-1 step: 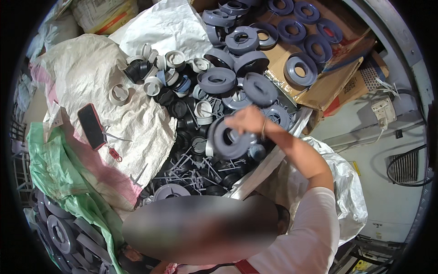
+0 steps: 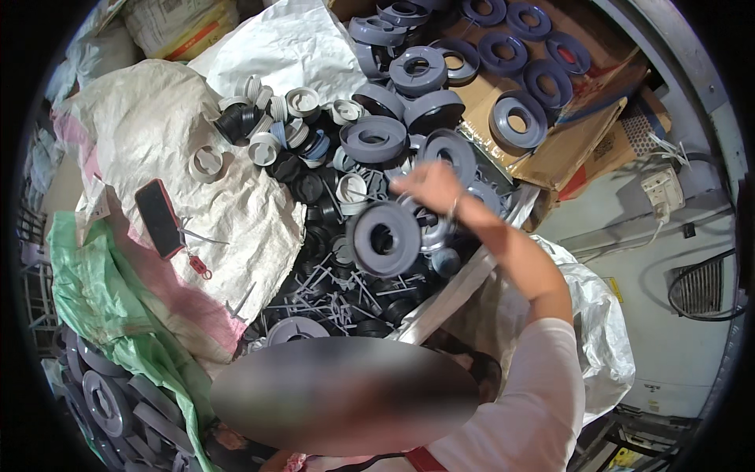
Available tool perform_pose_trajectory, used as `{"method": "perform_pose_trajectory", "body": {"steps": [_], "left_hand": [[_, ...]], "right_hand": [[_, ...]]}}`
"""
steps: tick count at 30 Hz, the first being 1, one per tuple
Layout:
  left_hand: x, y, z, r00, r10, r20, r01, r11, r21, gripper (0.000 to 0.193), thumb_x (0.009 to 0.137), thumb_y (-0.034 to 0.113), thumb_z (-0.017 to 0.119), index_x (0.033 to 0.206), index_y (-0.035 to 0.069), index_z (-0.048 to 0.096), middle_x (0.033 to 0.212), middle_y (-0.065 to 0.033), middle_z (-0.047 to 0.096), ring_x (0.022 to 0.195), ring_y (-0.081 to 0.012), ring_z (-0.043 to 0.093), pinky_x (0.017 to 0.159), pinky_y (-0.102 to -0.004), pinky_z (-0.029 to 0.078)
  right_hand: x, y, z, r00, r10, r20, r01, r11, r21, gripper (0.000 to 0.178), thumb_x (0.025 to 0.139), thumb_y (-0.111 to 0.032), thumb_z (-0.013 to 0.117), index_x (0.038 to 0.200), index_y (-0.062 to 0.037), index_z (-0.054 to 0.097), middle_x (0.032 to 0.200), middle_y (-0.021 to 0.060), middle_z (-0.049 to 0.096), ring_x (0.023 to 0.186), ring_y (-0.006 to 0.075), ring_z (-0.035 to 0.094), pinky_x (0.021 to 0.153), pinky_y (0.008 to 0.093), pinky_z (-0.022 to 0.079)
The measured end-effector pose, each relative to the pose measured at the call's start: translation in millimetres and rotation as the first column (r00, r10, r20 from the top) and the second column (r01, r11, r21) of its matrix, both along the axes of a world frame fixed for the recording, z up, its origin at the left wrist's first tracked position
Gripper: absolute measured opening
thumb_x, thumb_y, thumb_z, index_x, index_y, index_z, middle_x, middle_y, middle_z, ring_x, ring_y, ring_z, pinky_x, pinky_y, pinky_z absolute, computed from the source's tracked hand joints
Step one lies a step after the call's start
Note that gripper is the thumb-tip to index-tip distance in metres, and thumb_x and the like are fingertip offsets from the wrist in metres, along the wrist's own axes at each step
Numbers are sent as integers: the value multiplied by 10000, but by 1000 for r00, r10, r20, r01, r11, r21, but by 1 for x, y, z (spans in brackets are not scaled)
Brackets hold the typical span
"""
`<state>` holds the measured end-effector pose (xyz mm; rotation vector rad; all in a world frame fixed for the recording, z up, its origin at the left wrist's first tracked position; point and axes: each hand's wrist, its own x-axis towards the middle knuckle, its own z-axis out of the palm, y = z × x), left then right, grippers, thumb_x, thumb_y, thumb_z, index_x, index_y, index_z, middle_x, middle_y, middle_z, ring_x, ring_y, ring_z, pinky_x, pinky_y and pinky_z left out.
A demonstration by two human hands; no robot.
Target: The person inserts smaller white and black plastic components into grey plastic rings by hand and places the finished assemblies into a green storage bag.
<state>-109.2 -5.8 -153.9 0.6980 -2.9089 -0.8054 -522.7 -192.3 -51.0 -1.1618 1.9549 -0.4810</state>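
My right hand [image 2: 431,189] reaches from the right over a heap of plastic parts. It is slightly blurred, its fingers stretched leftward with nothing seen in them. Just below it a grey ring-shaped cover [image 2: 362,244] lies face up on the heap, apart from the fingertips. Behind the hand is another grey ring [image 2: 454,147], partly covered by it; whether they touch I cannot tell. Beside the heap's right edge sits a lighter translucent ring [image 2: 434,238]. My left hand is out of sight; a blurred oval covers the lower middle.
Black and white threaded caps [image 2: 351,189] and thin grey sticks [image 2: 326,303] are heaped together. A red-edged phone [image 2: 159,219] lies on the white woven sack [image 2: 189,138]. Several grey rings lie on cardboard [image 2: 484,110] at upper right. More fill a green-edged sack [image 2: 110,291] at lower left.
My right hand has let go of the grey ring cover and risen slightly away from it. That cover has settled a little lower and left. The ring behind the hand has tilted to face up more.
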Motion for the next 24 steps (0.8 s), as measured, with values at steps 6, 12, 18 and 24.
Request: {"method": "perform_pose_trajectory", "body": {"steps": [6,12,18,24], "left_hand": [[7,-3,-3,999,-24,46,22,998,58,663,641,525,661,1187,174,526,1252,-126,451,1147,-347,435,865,-540,371],[57,27,-88,956,-158,247,77,948,309,678,674,534,636,1238,188,485,1250,-127,433,1112,-357,450,874,-525,373],[17,7,-20,999,-6,-43,8,1000,27,660,664,486,641,1226,175,487,1272,-123,420,1119,-347,435,875,-525,372],[11,-1,-10,1000,-22,-3,22,999,48,720,637,523,656,1231,154,484,1281,-126,398,1152,-348,404,900,-553,333]], "right_hand": [[-109,-98,-35,417,-10,-909,-199,975,-102,929,557,-281,791,1321,-77,304,1384,149,285,1305,278,232,1019,413,280],[-80,-98,-69,682,355,-639,-187,930,317,768,565,-235,751,1242,-85,421,1094,145,593,1020,291,569,843,374,463],[-3,-44,-40,760,437,-482,-424,894,143,727,580,-231,688,1240,-74,426,1054,194,587,962,331,576,802,397,469],[69,11,2,864,474,-172,-499,852,-158,830,604,-254,696,1292,-14,298,1034,256,558,929,382,564,812,402,452]]}}
